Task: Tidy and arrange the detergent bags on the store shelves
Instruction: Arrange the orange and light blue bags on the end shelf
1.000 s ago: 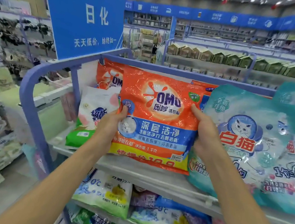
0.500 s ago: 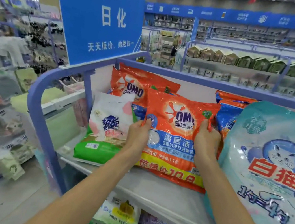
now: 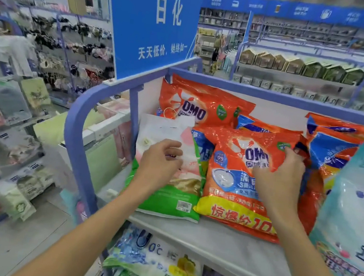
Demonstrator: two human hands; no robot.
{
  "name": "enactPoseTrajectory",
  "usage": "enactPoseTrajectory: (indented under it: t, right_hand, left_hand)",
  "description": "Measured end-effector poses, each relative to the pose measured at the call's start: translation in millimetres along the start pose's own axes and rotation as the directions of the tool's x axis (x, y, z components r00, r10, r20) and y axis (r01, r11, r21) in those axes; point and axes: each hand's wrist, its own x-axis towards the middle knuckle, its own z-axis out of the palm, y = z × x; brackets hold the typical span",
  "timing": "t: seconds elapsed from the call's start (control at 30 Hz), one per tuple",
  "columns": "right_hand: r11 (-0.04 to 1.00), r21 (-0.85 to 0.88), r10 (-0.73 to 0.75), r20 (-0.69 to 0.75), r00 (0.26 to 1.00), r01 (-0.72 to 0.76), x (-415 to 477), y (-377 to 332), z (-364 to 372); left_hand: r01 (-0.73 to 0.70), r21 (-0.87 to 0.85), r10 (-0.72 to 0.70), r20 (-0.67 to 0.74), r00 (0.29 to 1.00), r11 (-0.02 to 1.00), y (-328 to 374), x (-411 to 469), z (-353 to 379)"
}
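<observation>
While right hand (image 3: 279,184) pinches orange OMO bag (image 3: 237,183) at 3 o'clock, left hand (image 3: 161,163), half-curled, touches white-green bag (image 3: 168,196) at 9; risk: slump forward off shelf (image 3: 220,241) if released leaning.

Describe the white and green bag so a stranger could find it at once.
Find the big blue sign; on the top shelf just below it, leftmost, lies the white and green bag under the left hand. Its neighbours are orange OMO bags.
</observation>
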Motion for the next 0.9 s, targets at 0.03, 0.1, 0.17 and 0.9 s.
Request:
enactPoseTrajectory:
  t: [0.03, 0.1, 0.17, 0.9]
  right_hand:
    - [0.995, -0.066, -0.075, -0.019, 0.997, 0.074, -7.5, -5.6, 6.0]
    - [0.965, -0.113, -0.239, -0.012, 0.971, 0.236, -26.8, -15.2, 21.3]
    - [0.952, -0.042, -0.295, 0.138, 0.945, 0.303, -39.1, -22.0, 40.5]
    - [0.482, 0.814, -0.145, 0.438, 0.887, -0.324, -58.6, -104.1, 49.8]
  left_hand:
    - [-0.031, 0.053, 0.032, -0.019, 0.999, 0.998, -4.8, 0.3, -7.0]
    - [-0.067, 0.182, 0.079, -0.063, 0.995, 0.981, -14.0, 0.0, -18.4]
    - [-0.054, 0.294, 0.092, -0.118, 0.989, 0.954, -23.9, 0.5, -24.7]
    - [-0.055, -0.366, 0.048, -0.03, 0.998, 0.929, 9.7, -20.1, -68.3]
